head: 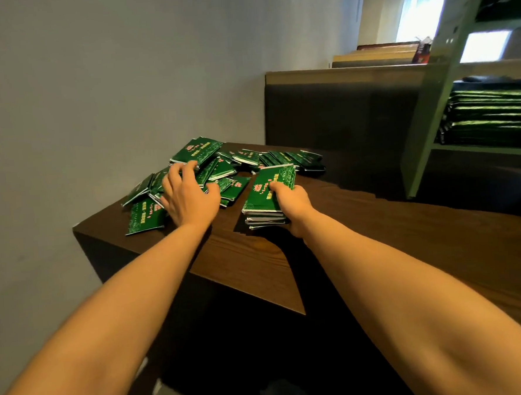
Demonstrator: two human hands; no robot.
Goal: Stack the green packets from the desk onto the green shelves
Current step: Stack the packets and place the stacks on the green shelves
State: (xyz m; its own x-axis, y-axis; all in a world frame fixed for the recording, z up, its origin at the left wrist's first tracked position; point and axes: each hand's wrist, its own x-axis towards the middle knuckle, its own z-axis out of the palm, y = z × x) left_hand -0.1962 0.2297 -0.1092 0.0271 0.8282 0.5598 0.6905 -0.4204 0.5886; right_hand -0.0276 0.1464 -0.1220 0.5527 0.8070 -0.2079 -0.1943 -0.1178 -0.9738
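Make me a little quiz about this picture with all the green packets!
1. True or false: the right hand holds a neat stack of packets.
2. The left hand rests on: A) the loose pile, B) the wall, C) the floor.
3. Fill the gap: the green shelves stand on the person's ____ side.

Key: 1 true; 2 A; 3 right.
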